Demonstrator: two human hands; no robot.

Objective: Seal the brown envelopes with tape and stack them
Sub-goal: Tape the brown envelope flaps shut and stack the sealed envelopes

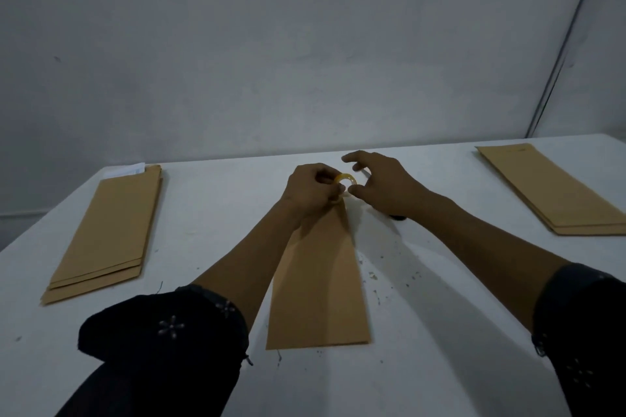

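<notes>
Tape roll (346,182) pinched in left grip (310,189), right grip (379,184) loosely spread; envelope (318,284) top hidden.

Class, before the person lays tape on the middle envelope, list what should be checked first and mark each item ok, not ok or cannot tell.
1. Middle envelope lies flat on the table: ok.
2. Tape roll in hand: ok, the left hand grips it over the envelope's far end.
3. Right hand ready to pull the tape: ok, fingers spread beside the roll, holding nothing.
4. Tape end found and freed: cannot tell.
5. Flap folded shut: cannot tell, the hands hide it.
6. Stacks clear of the work: ok, left stack and right stack lie apart.
</notes>
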